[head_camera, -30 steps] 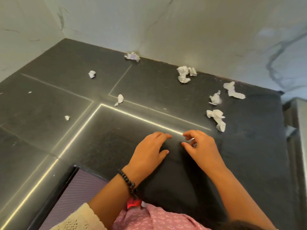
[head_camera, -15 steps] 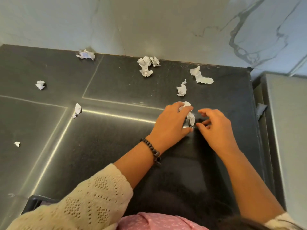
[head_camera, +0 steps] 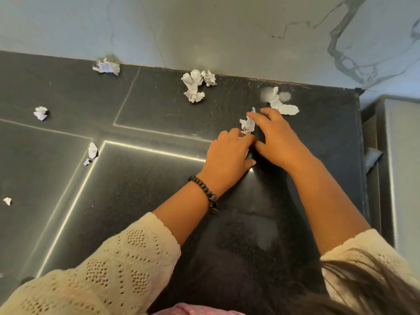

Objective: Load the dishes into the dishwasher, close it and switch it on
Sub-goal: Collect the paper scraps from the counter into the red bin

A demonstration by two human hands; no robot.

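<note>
Dishes and dishwasher are nowhere in view; only crumpled paper scraps lie on the dark worktop [head_camera: 159, 105]. One paper scrap [head_camera: 247, 126] sits just beyond the left hand [head_camera: 229, 155], touching the right hand [head_camera: 277, 137], whose fingers [head_camera: 254, 115] are spread. Whether the left fingers grip paper I cannot tell.

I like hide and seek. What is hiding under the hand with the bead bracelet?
A little white paper peeks out by the left hand's fingers. Below it lies the dark counter. Whatever else it covers cannot be seen.
</note>
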